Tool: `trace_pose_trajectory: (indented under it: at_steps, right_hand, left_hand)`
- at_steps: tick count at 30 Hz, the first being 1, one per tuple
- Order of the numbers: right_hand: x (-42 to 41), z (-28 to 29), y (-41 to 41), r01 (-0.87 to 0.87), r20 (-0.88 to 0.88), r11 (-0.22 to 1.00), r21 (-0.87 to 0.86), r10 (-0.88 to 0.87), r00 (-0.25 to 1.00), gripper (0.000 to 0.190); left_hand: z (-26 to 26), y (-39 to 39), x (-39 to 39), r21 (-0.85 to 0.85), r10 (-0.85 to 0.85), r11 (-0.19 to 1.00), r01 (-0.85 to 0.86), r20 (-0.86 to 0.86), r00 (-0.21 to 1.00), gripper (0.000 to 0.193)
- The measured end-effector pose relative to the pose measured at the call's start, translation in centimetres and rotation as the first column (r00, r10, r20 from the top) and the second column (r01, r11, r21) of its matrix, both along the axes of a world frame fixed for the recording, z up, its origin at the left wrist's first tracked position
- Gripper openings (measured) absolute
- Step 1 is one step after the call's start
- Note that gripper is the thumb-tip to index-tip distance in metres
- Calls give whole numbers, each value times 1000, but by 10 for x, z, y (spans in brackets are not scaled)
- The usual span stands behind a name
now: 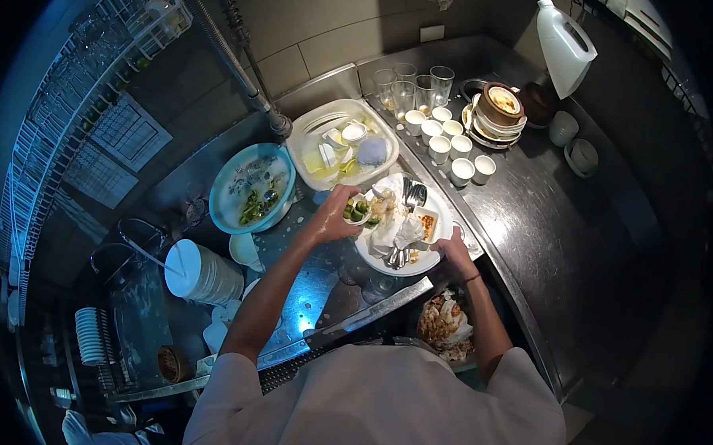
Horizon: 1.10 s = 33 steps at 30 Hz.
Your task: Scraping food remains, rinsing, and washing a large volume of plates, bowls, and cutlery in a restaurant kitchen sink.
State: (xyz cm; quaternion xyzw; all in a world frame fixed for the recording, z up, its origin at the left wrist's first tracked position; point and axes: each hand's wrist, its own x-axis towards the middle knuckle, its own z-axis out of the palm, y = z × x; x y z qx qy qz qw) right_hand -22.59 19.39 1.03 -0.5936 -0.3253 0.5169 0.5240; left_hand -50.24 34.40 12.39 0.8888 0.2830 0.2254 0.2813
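A large white oval plate [364,245] lies before me, loaded with crumpled napkins [410,232], spoons [398,258], dark-handled cutlery [414,193] and a small square dish of red-and-yellow sauce [426,224]. My right hand [455,253] is at its right rim, thumb up, gripping the edge. Over the plate's left side, my left hand [335,214] holds a small white bowl [364,218] of green pieces, perhaps cut limes. The bowl is tilted towards the plate, and the fingers on its far side are partly hidden.
Behind the plate stands a white tub [390,131] of soapy dishes; to the left, a turquoise basin [217,195] with suds and cutlery. Small white cups [439,148] and glasses [404,97] stand back right. Stacked plates [211,273] stand left. A waste bin [447,325] sits below the counter edge.
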Motion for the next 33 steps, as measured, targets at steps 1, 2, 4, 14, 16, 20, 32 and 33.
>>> trace_pose_trajectory:
  at_steps: [1, 2, 4, 14, 16, 20, 32, 33]
  right_hand:
    - [7, -4, 0, 19, 236, 987, -157, 19, 972, 70]
    - [12, -10, -4, 23, 326, 982, -188, 40, 945, 70]
    - [-2, 27, -10, 14, 434, 970, -244, 96, 896, 70]
    - [-33, 107, -106, 516, -821, 823, 235, -116, 559, 46]
    - [-26, 84, -131, 623, -825, 762, 175, -232, 516, 42]
    - [-8, 25, -174, 700, -774, 703, 126, -372, 512, 36]
    - [3, -77, -213, 451, 788, 891, 59, -319, 527, 32]
    - [7, -78, -215, 454, 787, 889, 55, -318, 528, 32]
  left_hand:
    - [4, -5, 7, -1, -16, 1000, 16, -3, 1000, 70]
    - [8, -11, 17, -5, -14, 1000, 14, 20, 1000, 70]
    - [18, -24, 25, -5, -2, 1000, 3, 33, 999, 70]
    - [-11, -179, 161, 358, -244, 912, 201, 80, 966, 63]
    - [-34, -197, 171, 273, -379, 901, 336, 120, 918, 58]
    - [-64, -221, 183, 25, -536, 843, 538, 126, 835, 49]
    - [-50, -38, 146, 502, -76, 775, 384, -530, 845, 76]
    - [-47, -34, 152, 498, -81, 775, 389, -532, 843, 76]
